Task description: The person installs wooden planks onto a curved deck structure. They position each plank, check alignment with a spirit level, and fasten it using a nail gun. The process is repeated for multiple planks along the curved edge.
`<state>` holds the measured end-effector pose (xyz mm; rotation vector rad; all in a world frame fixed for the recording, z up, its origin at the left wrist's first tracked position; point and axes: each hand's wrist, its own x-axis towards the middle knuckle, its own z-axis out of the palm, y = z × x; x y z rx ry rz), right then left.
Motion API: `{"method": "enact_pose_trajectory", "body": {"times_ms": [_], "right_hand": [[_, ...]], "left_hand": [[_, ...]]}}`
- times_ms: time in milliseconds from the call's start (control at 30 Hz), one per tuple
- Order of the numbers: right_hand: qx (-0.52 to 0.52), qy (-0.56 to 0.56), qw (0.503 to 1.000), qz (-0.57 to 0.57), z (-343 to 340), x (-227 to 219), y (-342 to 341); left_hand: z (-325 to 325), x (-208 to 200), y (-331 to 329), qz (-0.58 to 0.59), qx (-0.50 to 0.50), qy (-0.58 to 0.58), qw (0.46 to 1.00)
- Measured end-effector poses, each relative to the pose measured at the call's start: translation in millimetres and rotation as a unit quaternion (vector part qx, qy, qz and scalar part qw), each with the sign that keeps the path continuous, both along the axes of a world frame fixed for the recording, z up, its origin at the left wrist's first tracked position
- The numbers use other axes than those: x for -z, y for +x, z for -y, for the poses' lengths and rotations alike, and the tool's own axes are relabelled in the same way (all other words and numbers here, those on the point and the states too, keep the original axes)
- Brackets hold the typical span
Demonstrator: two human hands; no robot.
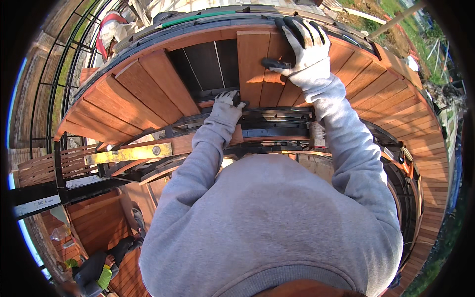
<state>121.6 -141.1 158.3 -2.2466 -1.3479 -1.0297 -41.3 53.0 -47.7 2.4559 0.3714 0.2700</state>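
Observation:
My right hand, in a white work glove with black fingertips, lies across the far ends of reddish wooden planks. Its fingers reach toward the far rim and its thumb is spread to the left. Beside it a wider plank lies along the open gap in the row. My left hand, gloved alike, is at the near end of that gap, by this plank's near corner. Its fingers are curled, and whatever is in them is hidden. Through the gap shows a dark panel with two pale lines.
Planks continue the curved row leftward, and more bend round to the right. A yellow spirit level lies left of my left forearm. Dark curved metal rails run before me. At lower left, a person is down on a wooden floor.

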Motion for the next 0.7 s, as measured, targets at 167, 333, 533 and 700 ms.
{"method": "enact_pose_trajectory", "body": {"times_ms": [167,333,533,700], "right_hand": [[0.000,0.022,1.000,0.008,-3,6,4],[-0.004,0.031,0.999,0.036,-5,4,9],[-0.005,0.030,0.999,0.034,-6,3,7],[-0.001,0.040,0.999,0.031,-6,6,10]], "left_hand": [[2,7,-1,0.002,-0.034,-0.009,0.999],[-3,1,10,-0.021,-0.032,0.016,0.999],[-5,2,10,-0.036,-0.017,0.014,0.999],[-5,-13,9,-0.034,0.003,-0.018,0.999]]}}
